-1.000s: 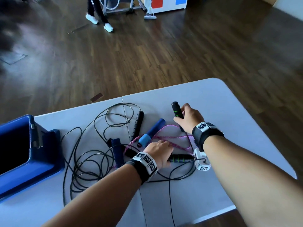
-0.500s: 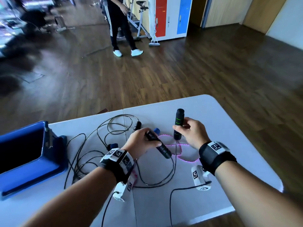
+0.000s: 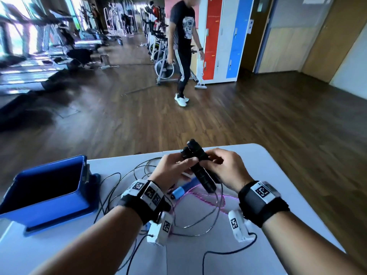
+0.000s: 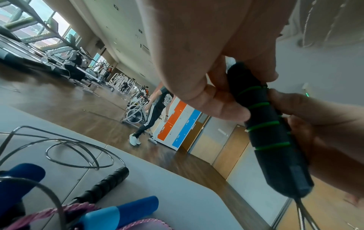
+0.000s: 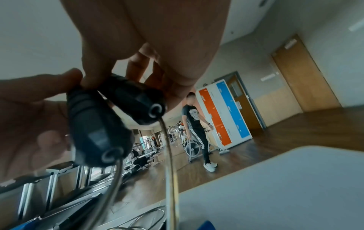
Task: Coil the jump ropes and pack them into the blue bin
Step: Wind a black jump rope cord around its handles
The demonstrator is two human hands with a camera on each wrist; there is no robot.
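Note:
Above the grey table (image 3: 268, 171) I hold the two black, green-ringed handles (image 3: 198, 167) of one jump rope side by side. My left hand (image 3: 186, 161) grips them from the left, thumb across the front. From the right, my right hand (image 3: 215, 161) pinches the same pair. Their steel cable (image 3: 198, 221) hangs down in a loop onto the table. The right wrist view looks at both handle ends (image 5: 110, 135) with a cable coming out of each. The left wrist view has one handle (image 4: 271, 132) between the fingers of both hands. The open blue bin (image 3: 49, 211) stands at the left.
Under my hands lie a blue-handled rope (image 3: 181, 191) with pink cord (image 3: 200, 197) and a tangled black cable rope (image 3: 123, 175) with a ribbed black handle (image 4: 102, 185). Beyond the table's far edge, a person (image 3: 183, 46) walks on the wooden floor near lockers (image 3: 222, 36) and exercise bikes.
The hands held one handle each, apart and low over the table. Now both handles are together, raised, and gripped by both hands. The head view has tilted up.

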